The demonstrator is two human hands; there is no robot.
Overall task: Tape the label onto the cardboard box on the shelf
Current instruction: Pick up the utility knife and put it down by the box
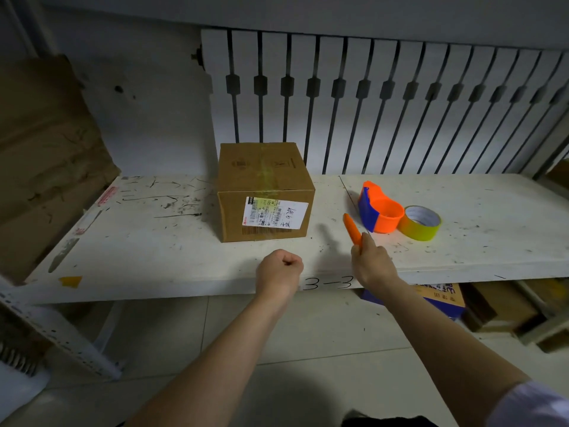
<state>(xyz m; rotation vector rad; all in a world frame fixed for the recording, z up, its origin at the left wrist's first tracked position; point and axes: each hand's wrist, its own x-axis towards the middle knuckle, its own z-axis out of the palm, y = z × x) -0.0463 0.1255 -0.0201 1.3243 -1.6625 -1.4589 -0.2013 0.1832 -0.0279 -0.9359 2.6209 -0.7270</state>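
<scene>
While both bare forearms reach forward from the bottom of the view, the cardboard box (pixel 264 192) stands upright near the middle of the white shelf (pixel 154 241), back from the front edge, closed, with yellowish tape running over its top. Label (pixel 275 213): white, printed with barcodes and handwritten characters, lies flat on the box's front face, slightly tilted, with yellowish tape across its left part. Left hand (pixel 278 274): curled into a fist at the shelf's front edge, in front of the box, holding nothing visible. Right hand (pixel 374 263): closed around the lower end of an orange tool (pixel 351 228), whose tip points up and to the left; what kind of tool it is cannot be told. Orange and blue tape dispenser (pixel 378 212): on the shelf to the right of the box, apart from it. Roll of yellowish tape (pixel 420 222): touching the dispenser's right side. Shelf front edge: handwritten "3-3" (pixel 328 284) between the two wrists.
</scene>
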